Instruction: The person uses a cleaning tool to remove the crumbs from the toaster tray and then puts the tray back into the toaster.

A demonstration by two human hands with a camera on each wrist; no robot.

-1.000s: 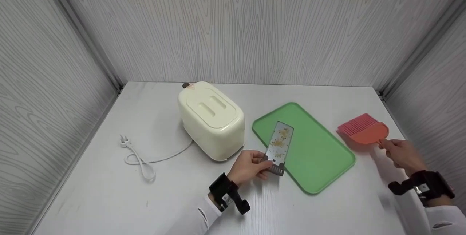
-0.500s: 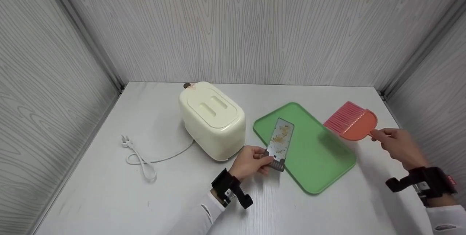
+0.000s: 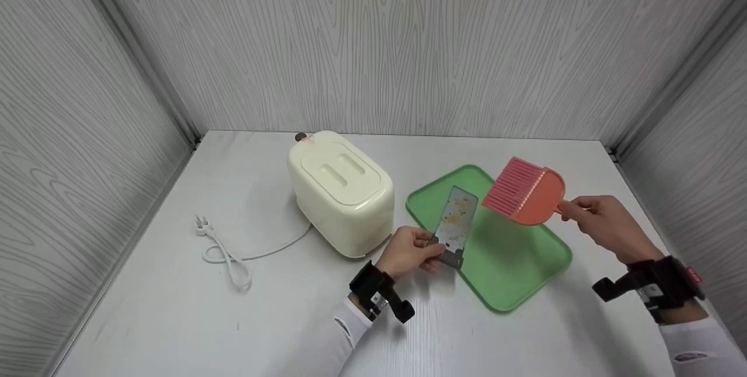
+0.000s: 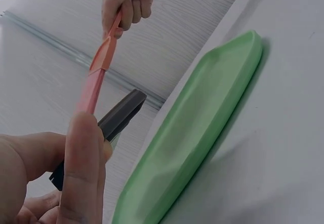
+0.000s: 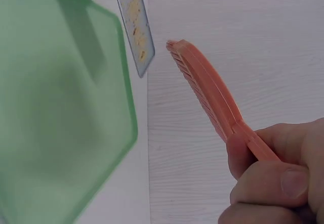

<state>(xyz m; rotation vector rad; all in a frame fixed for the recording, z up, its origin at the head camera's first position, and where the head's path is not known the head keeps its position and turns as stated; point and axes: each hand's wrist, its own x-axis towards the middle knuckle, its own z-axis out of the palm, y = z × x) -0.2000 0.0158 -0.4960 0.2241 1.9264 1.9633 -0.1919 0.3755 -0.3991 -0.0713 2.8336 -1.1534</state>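
My left hand [image 3: 408,252] pinches the dark end of a flat toaster crumb tray [image 3: 457,219], with yellow-brown crumbs [image 5: 135,24] scattered on its metal face. The crumb tray is held above the left side of a green tray [image 3: 513,266]. My right hand [image 3: 607,226] grips the thin handle of a small orange brush [image 3: 540,199] with pink bristles [image 3: 509,185]. That brush hangs over the green tray, its bristles just right of the crumb tray and apart from it. In the left wrist view, my fingers [image 4: 83,168] hide part of the crumb tray.
A cream toaster [image 3: 344,202] stands left of my left hand. Its white cord and plug [image 3: 204,226] lie on the white table [image 3: 175,318] at the left. Pale wood-grain panels [image 3: 373,44] close off the back and both sides.
My right hand has brought the brush leftward from beyond the green tray's right edge to near the crumb tray. My left hand has shifted the crumb tray slightly up and right.
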